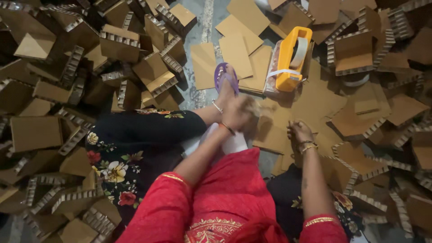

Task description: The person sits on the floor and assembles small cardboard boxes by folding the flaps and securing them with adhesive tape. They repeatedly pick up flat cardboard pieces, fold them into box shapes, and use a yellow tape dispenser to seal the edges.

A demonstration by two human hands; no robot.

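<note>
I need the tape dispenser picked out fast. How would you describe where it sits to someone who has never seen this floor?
Start at the strip of bare grey floor running up the middle between the cardboard heaps. Right of it lies a stack of flat cardboard sheets, beyond the purple sandal. The tape dispenser stands at that stack's right edge: bright yellow plastic holding a tape roll, the only non-brown object there.

Heaps of folded cardboard corner pieces (67, 90) crowd the left and right of the frame, leaving only a narrow strip of bare floor (200, 20) at upper centre, partly blocked by flat cardboard sheets (238, 49) and a yellow tape dispenser (290, 56).
</note>
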